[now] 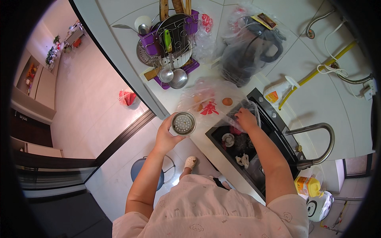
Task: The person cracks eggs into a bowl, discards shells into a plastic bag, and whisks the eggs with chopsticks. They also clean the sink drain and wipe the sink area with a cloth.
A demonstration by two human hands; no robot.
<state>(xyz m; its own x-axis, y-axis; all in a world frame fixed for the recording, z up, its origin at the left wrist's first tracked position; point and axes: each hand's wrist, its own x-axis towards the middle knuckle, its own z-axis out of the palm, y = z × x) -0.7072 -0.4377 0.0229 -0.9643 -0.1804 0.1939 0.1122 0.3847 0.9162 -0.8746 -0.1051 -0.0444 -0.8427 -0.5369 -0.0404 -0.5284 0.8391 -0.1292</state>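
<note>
Pale-pink shirt (216, 212) lies nearest. Left of the black rectangular sink (266, 107), the left hand (164, 137) clasps a round perforated metal strainer (183, 124); at the sink's far-left corner, a clear, red-printed plastic bag (209, 107) lies beside the nearer right hand (246, 119), grip unclear.

We wore a loose, pale pink top (210, 208) with a seam across it, soft gathers, and scattered dark outline drawings resembling small, round animal faces. Its short sleeves (289, 204) left our forearms bare. On one foot we wore a cream, rounded clog (190, 162) with brown decoration.
</note>
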